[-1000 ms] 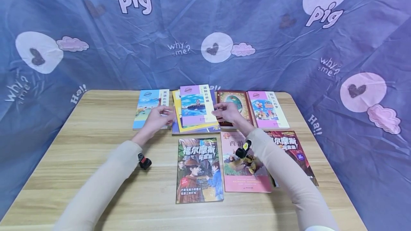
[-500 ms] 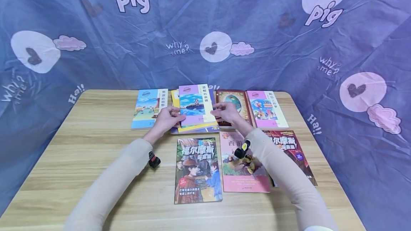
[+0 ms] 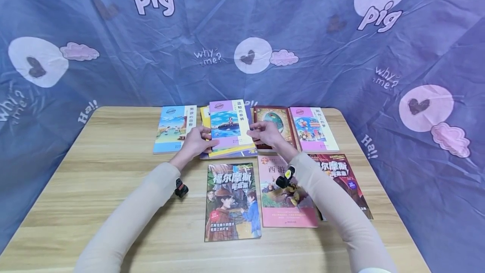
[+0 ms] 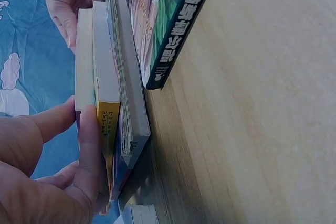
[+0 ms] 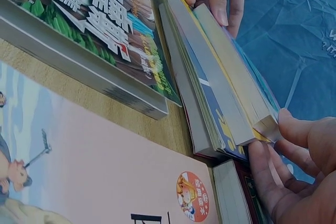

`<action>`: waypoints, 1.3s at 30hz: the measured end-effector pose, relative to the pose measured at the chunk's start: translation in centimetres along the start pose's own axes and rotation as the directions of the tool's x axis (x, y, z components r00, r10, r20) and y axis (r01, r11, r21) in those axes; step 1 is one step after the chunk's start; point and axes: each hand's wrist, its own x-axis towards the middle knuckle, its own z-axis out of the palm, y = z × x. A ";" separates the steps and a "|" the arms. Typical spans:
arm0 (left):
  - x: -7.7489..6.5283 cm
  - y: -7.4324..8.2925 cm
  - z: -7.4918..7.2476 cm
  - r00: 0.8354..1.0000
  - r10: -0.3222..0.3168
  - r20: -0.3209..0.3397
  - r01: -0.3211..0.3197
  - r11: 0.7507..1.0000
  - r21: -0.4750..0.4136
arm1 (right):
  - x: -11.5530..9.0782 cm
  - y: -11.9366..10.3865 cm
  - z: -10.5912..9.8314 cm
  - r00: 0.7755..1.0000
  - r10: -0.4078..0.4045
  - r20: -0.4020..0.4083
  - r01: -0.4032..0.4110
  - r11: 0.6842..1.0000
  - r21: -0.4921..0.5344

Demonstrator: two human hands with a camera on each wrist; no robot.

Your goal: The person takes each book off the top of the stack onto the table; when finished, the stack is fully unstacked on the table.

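Observation:
A paperback point(image 3: 227, 123) with a lilac and blue cover lies on top of a small stack near the back of the table. Beneath it show a yellow book point(image 3: 205, 117) and a purple-blue book point(image 3: 244, 153), both slightly offset. My left hand point(image 3: 194, 142) pinches the paperback's lower left edge, thumb on the cover side. On the opposite edge, my right hand point(image 3: 268, 135) grips it with thumb above and fingers at the side. In the right wrist view, the paperback's pale page edge point(image 5: 239, 66) faces me, the fingertips right at its corner.
A light-blue book point(image 3: 172, 127) lies left of the stack. To its right are a brown ornate book point(image 3: 274, 117) and another pink book point(image 3: 310, 125). Nearer are a dark comic-style book point(image 3: 233, 205), a pink book point(image 3: 289, 218) and a dark red book point(image 3: 352, 184). Patterned blue cloth point(image 3: 212, 79) hangs behind.
My left hand has moved right, from beside the light-blue book onto the paperback's left edge. My right hand has stayed at the right edge. The books have hardly shifted.

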 end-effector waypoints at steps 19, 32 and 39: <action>-0.6 0.1 0.1 1.000 0.000 -0.019 -0.002 0.996 -0.085 | -0.1 -0.2 0.9 0.997 -0.048 -0.059 0.045 0.998 -0.046; -0.3 0.0 -0.5 0.994 -0.078 0.077 0.103 0.913 -0.394 | 0.2 0.1 0.7 0.999 -0.036 -0.030 0.035 0.999 -0.031; -1.5 -0.8 -3.1 0.992 -0.049 0.113 0.095 0.889 -0.449 | 0.1 0.2 0.4 0.999 -0.040 -0.016 0.039 0.998 -0.044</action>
